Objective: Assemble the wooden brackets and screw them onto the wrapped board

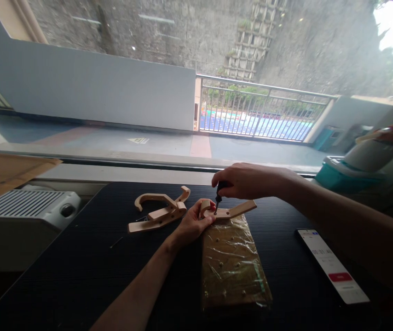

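Observation:
My right hand is closed around the dark handle of a screwdriver, its shaft pointing down. The tip meets a pale wooden hook near one of its holes. Gripping the curled end of that hook, my left hand presses it onto the far end of a board. Clear plastic film wraps this brown board, and small bumps dot its top. Whether a screw sits under the tip is too small to tell. Left of my hands, several more wooden hooks lie in a loose pile.
On the dark table, a lone screw lies left of my forearm. A phone showing a timer rests at the right. Beyond the table's far edge is a window sill; a white slatted unit and cardboard stand left.

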### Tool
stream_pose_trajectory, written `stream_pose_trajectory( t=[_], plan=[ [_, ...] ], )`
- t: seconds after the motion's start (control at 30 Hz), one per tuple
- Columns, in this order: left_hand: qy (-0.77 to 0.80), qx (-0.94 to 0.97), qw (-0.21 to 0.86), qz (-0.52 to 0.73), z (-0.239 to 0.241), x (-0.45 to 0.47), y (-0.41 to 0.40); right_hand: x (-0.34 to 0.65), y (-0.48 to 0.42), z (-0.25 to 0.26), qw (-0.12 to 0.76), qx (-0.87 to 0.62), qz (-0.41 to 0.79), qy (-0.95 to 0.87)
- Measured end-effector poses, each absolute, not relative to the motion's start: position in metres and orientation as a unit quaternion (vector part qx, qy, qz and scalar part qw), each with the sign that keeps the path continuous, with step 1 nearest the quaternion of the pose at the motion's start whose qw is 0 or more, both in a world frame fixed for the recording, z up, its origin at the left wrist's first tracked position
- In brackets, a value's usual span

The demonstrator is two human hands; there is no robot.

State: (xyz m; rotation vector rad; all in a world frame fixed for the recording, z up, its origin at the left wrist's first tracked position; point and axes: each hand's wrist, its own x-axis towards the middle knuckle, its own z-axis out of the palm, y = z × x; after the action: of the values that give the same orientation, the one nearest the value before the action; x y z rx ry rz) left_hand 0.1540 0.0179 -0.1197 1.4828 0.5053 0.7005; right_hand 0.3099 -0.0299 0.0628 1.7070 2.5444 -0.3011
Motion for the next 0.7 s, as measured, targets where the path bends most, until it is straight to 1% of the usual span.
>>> stream_pose_trajectory(
  t=[0.17,0.43,0.7],
  plan=[
    [0.216,0.661,0.657,0.292,-0.1176,0.1526,0.0174,0.3117,-0.0315,0.0642,0.029,0.547,-0.116,0.829],
    [0.226,0.659,0.652,0.299,-0.1199,0.1535,0.0175,0.3099,-0.0296,0.0568,0.004,0.579,-0.101,0.809],
    [0.224,0.663,0.652,0.292,-0.1162,0.1532,0.0166,0.3147,-0.03,0.0652,0.029,0.559,-0.115,0.821]
  ],
)
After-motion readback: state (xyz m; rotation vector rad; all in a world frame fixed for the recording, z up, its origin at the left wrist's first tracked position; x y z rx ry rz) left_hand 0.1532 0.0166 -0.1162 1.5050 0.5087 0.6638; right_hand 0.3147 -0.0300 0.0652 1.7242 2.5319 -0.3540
